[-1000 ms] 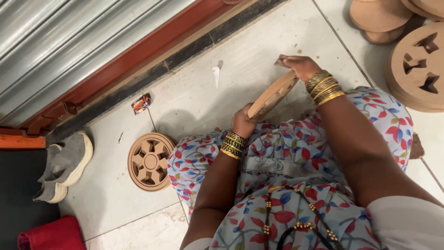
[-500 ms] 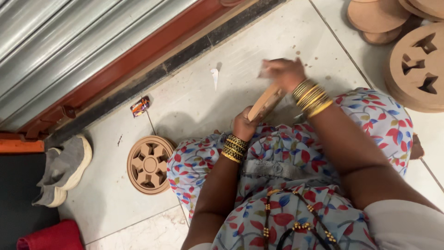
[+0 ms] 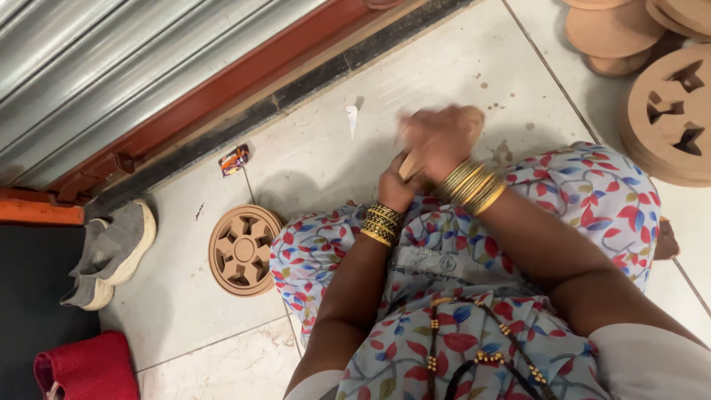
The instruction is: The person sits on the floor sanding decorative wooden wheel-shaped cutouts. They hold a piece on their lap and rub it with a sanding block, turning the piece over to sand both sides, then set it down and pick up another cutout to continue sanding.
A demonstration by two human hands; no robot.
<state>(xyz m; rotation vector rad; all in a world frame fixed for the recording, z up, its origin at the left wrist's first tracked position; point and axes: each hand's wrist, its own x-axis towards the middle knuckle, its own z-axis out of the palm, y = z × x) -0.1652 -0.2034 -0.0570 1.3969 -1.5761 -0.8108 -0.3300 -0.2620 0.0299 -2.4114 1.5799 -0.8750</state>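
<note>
Head view, looking straight down at a person sitting on a pale tiled floor (image 3: 444,81), lap covered in floral cloth. Left hand (image 3: 398,187) is clenching round the lower end of a flat tan wooden piece (image 3: 409,164), only a sliver of it showing between the two hands. Right hand (image 3: 438,137) is lying over the top of the same piece, motion-blurred, so I cannot tell whether the fingers are closing on it or just pressing flat against it. The piece is sitting just above the knees, over the floor gap in front of the lap, its long axis seeming to run from the left hand up and away toward the right hand, slightly tilted rightward. So the left hand is gripping the near end and the right hand is covering the far end; the hands are touching or nearly touching each other. Dark and gold bangles on the left wrist, gold bangles (image 3: 471,187) on the right.

Round carved wooden disc (image 3: 243,250) is lying flat on the floor just beside the left knee, well apart from both hands. A bigger cut-out disc (image 3: 670,111) and a stack of plain discs (image 3: 611,30) are resting at top right. Grey shoes (image 3: 111,252), a red bag (image 3: 85,367), a small wrapper (image 3: 234,160) and a metal shutter (image 3: 96,59) are filling the left side
</note>
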